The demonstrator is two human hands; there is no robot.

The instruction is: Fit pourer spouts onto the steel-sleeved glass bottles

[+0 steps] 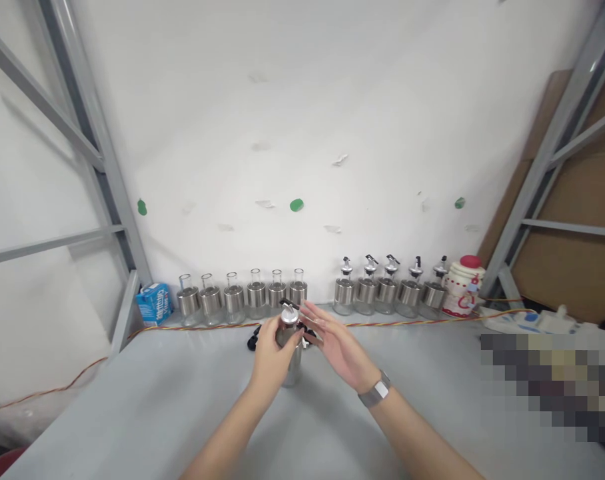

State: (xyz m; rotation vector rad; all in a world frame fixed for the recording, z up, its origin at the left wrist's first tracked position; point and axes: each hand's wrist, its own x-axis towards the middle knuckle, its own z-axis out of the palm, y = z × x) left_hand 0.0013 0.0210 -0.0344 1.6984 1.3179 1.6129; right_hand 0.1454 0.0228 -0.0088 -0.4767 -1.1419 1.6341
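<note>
Two bare forearms rise from the bottom edge of the frame and angle inward, meeting at a glass oil bottle (292,373) with a steel sleeve, standing upright just below the centre. The left hand (272,350) wraps the bottle's upper part from the left, its fingers curled around the far side and the thumb laid across the near side, so the grip is narrow and closed on the glass. The right hand (345,350) slants in from the lower right, palm turned towards the bottle, fingers long, nearly straight and held close together. Their tips are just beside the bottle's silver pourer cap (289,316), which has a black lever; whether they touch it cannot be told. A grey wristwatch (375,390) circles the right wrist.

Small black parts (252,339) lie partly hidden behind the hands on the grey table (182,407). Along the white wall, six uncapped bottles (233,298) stand left of centre, beside a blue carton (154,305). Right of centre stand five capped bottles (386,291), next to a red-lidded white jar (462,287).
</note>
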